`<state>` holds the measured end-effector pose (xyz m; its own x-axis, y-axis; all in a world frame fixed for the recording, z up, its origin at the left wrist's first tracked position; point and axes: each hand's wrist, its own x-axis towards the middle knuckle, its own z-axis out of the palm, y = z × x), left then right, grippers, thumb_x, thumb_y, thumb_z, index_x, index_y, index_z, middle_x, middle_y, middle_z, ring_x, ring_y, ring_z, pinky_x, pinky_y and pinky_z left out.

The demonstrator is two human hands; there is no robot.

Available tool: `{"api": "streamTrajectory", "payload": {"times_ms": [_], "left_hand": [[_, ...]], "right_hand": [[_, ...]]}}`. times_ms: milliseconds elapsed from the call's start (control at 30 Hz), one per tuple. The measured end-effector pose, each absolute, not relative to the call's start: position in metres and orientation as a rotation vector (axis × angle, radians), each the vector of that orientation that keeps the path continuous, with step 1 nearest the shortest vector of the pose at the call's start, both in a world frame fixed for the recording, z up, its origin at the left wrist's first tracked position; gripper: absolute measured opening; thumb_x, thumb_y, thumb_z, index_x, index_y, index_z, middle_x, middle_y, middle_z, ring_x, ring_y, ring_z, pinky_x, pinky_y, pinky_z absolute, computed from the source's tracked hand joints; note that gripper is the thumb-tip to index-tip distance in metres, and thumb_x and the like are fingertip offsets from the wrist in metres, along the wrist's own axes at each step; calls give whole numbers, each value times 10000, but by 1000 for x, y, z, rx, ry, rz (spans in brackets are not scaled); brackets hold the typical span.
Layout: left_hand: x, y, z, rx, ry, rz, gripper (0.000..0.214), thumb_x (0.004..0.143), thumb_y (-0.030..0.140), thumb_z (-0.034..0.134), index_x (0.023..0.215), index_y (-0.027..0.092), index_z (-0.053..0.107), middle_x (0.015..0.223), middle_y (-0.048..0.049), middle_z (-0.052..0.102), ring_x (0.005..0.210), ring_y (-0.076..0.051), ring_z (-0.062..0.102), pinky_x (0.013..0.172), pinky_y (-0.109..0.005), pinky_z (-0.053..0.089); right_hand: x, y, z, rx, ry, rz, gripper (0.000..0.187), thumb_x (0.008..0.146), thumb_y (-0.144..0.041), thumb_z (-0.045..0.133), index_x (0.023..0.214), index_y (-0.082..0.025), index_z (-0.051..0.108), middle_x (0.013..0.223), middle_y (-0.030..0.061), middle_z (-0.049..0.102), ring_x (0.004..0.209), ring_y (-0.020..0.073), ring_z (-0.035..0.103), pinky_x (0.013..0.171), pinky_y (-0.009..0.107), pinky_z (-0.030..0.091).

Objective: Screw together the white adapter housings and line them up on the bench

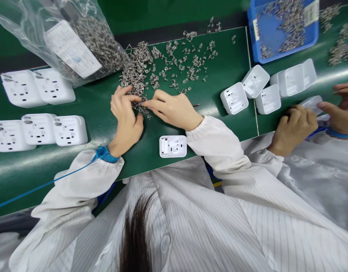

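Note:
Small metal springs [138, 60] lie in a heap on the green bench and thin out to the right. At the heap's near edge, my left hand [125, 113] curves around the springs, fingers and thumb apart. My right hand [174, 111] meets it from the right, its thumb and forefinger pinched together among the springs. What the pinch holds is too small to make out. A thin dark pointed piece [196, 105] shows behind the right hand; I cannot tell whether the hand touches it. Nearer to me, a white plastic housing [173, 146] lies with its hollow inside facing up.
A clear bag of metal parts [97, 45] stands back left. Several white plug housings [39, 128] sit in two rows on the left. White shells [234, 98] and a blue tray [257, 49] are at right, beside a co-worker's hands [294, 126]. A blue wrist cord [49, 183] runs left.

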<state>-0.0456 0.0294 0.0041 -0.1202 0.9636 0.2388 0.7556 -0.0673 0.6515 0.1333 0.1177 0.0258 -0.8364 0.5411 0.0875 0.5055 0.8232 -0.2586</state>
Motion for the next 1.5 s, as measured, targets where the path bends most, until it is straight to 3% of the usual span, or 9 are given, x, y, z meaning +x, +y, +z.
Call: {"api": "streamTrajectory", "payload": {"times_ms": [467, 800, 933, 1033, 1167, 1300, 1500], "left_hand": [[-45, 30, 2, 1829, 1914, 1005, 497, 662, 98, 527, 1133, 249, 486, 1442, -104, 426, 1476, -306, 273, 1232, -555, 220], [-46, 31, 4, 1826, 1928, 969, 399, 739, 150, 574, 1114, 268, 510, 1443, -91, 429, 1476, -301, 272, 1234, -578, 232], [-47, 30, 4, 1832, 1921, 929, 391, 750, 165, 585, 1122, 262, 507, 1459, -97, 407, 1485, -312, 250, 1231, -574, 228], [-45, 31, 3, 1881, 1942, 929, 406, 739, 197, 603, 1139, 243, 552, 1459, -98, 399, 1480, -340, 252, 1232, -588, 206], [-43, 31, 3, 1900, 1942, 879, 339, 761, 216, 621, 1098, 251, 615, 1484, -102, 381, 1502, -361, 206, 1249, -612, 128], [-42, 31, 4, 1863, 1936, 866, 226, 804, 256, 639, 1028, 261, 612, 1485, -94, 397, 1517, -356, 180, 1245, -642, 115], [-44, 31, 3, 1880, 1907, 858, 134, 931, 369, 579, 998, 258, 615, 1471, -98, 410, 1514, -336, 197, 1254, -633, 79]], "right_hand": [[126, 116, 22, -937, -2887, 307, 331, 1073, -318, 346, 1234, -220, 618, 1149, 61, 613, 738, 114, 530, 596, 289, 211], [143, 133, 32, -1194, -2727, 338, 384, 1077, -400, 311, 1195, -199, 616, 1191, 85, 618, 861, 151, 573, 617, 293, 286], [154, 134, 34, -870, -2773, 452, 329, 1052, -367, 408, 1279, -216, 593, 1201, 73, 609, 962, 170, 585, 644, 281, 313], [150, 125, 31, -622, -2865, 534, 302, 1018, -380, 501, 1210, -193, 640, 1147, 68, 609, 913, 154, 579, 643, 263, 300], [141, 116, 29, -648, -2981, 497, 244, 1022, -324, 497, 1100, -166, 667, 1114, 57, 619, 764, 115, 543, 605, 267, 252], [149, 124, 34, -796, -2892, 473, 266, 1026, -359, 473, 1064, -161, 646, 1099, 67, 626, 814, 143, 567, 620, 271, 289], [158, 136, 36, -1137, -2649, 413, 361, 1046, -333, 400, 1349, -169, 508, 1150, 105, 629, 971, 194, 593, 688, 282, 365]]}}
